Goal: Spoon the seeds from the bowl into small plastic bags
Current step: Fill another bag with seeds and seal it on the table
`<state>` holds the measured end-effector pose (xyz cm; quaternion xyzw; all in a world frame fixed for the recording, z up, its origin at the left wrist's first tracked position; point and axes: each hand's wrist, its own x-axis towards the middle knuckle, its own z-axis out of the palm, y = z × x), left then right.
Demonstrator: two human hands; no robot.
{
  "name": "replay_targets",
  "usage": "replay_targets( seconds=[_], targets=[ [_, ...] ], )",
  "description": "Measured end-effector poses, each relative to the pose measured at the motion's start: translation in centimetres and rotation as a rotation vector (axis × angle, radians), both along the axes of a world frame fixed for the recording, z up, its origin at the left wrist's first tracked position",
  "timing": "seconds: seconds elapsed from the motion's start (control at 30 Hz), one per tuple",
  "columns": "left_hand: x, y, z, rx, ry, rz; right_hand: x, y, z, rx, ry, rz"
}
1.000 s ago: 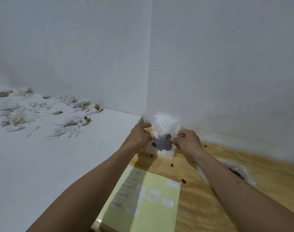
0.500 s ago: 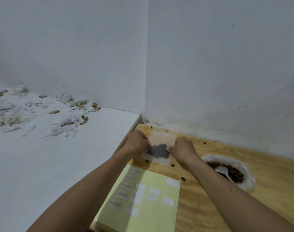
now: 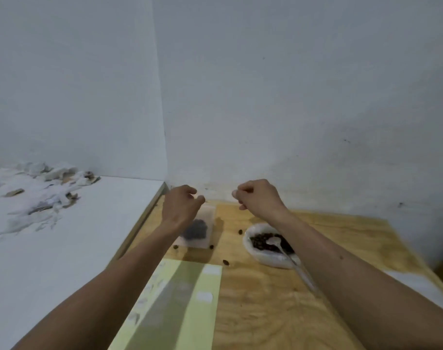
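Note:
A small clear plastic bag (image 3: 199, 229) with a dark clump of seeds inside lies flat on the wooden table (image 3: 260, 299), near the wall corner. My left hand (image 3: 181, 208) hovers just above the bag's top edge with fingers loosely curled, holding nothing. My right hand (image 3: 259, 198) is raised to the right of the bag, also loosely curled and empty. The white bowl (image 3: 266, 258) of dark seeds sits under my right forearm. A white plastic spoon (image 3: 278, 245) rests in it, handle pointing toward me.
A pale yellow sheet of white labels (image 3: 190, 299) lies at the table's near edge. Loose seeds (image 3: 225, 261) are scattered around the bag. A white surface (image 3: 64, 248) on the left carries torn paper scraps (image 3: 46, 193). Walls close off the back.
Both hands held the bag upright, then laid it on the table and have now let go. They have drawn apart and lifted. The view has tilted, and the bowl shows fully.

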<state>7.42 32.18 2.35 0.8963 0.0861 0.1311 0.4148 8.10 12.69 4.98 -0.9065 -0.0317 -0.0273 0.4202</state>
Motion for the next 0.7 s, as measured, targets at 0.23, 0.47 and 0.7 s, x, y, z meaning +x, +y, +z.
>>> replay_targets(
  seconds=[0.23, 0.47, 0.7],
  targets=[
    [-2.5, -11.4, 3.3, -0.132, -0.203, -0.203, -5.0, -11.1, 4.7, -0.004, -0.100, -0.137],
    [-6.9, -24.1, 3.0, -0.081, -0.137, -0.549, -12.0, -24.3, 1.8, -0.357, 0.137, -0.420],
    [-10.6, -32.5, -1.5, 0.346, 0.300, -0.751, -17.9, -29.6, -3.3, -0.555, 0.418, -0.524]
  ],
)
